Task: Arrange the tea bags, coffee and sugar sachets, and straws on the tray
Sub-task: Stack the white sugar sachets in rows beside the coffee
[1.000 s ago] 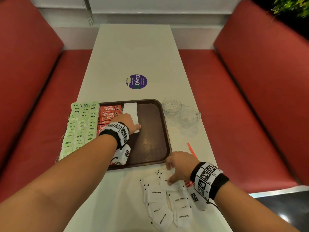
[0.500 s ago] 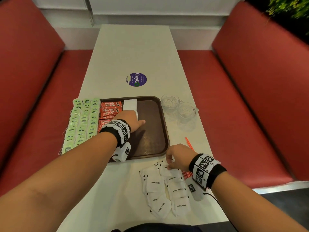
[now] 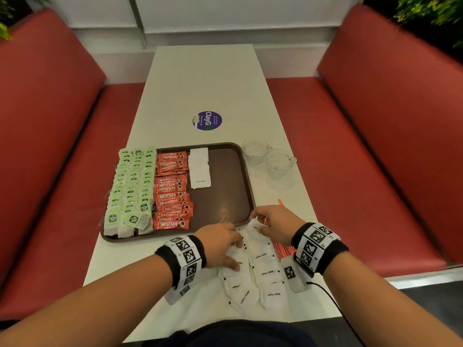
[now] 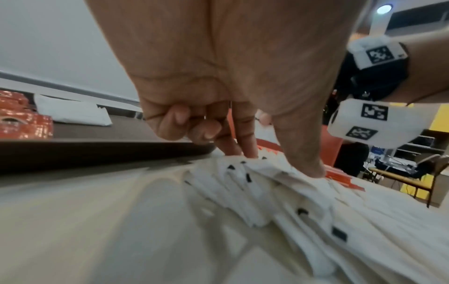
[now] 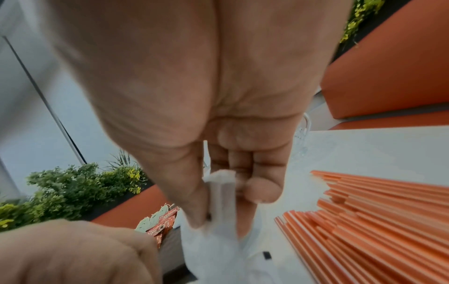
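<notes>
Both hands on loose sugar sachets beside the tray.

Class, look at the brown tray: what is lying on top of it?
On the brown tray lie rows of green tea bags, red coffee sachets and a short column of white sugar sachets. Whatever sits beneath these overlapping rows is covered.

One brown tray sits on one tabletop, with two glass cups beside it. On the tray: three columns of green tea bags, too overlapped to count singly, roughly a dozen red coffee sachets, and three or so white sugar sachets. Around ten more loose sugar sachets lie off it, plus one bundle of orange straws
</notes>
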`<control>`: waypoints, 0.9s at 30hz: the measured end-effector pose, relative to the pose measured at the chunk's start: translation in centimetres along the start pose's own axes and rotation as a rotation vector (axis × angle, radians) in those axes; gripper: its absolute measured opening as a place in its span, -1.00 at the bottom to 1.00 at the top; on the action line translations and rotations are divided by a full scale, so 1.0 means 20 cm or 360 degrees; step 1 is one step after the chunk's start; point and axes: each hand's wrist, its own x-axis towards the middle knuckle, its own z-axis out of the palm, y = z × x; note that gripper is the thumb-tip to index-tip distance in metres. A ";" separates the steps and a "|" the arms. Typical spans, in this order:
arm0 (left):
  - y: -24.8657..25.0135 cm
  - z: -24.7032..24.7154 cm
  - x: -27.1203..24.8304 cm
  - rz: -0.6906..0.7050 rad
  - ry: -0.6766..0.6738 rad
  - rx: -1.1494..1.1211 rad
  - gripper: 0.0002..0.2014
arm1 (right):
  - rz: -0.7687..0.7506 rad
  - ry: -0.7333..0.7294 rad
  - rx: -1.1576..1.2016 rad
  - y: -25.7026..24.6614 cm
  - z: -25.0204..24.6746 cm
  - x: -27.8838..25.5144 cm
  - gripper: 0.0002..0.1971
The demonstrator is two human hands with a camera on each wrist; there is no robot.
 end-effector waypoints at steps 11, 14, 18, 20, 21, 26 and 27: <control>-0.03 -0.06 -0.01 -0.0097 0.0282 -0.0341 -0.80 | 0.0185 0.0074 0.0340 0.05 0.07 -0.06 -0.94; -0.06 -0.13 -0.05 -0.0146 0.0561 -0.0680 -0.72 | 0.0139 0.0070 0.0533 0.05 0.07 -0.07 -0.84; -0.03 -0.20 -0.08 -0.0099 0.0832 -0.1008 -0.81 | -0.0066 0.0123 0.0759 -0.02 0.03 -0.09 -0.60; 0.00 -0.22 -0.08 -0.0063 0.0897 -0.1156 -0.85 | -0.0158 0.0165 0.0817 -0.05 0.03 -0.09 -0.57; 0.01 -0.21 -0.08 -0.0052 0.0925 -0.1214 -0.86 | -0.0196 0.0191 0.0820 -0.06 0.04 -0.08 -0.63; 0.04 -0.18 -0.07 -0.0078 0.1041 -0.1306 -0.90 | -0.0221 0.0350 0.0800 -0.10 0.06 -0.08 -0.71; 0.03 -0.17 -0.07 -0.0070 0.1035 -0.1284 -0.89 | -0.0216 0.0359 0.0825 -0.09 0.06 -0.08 -0.69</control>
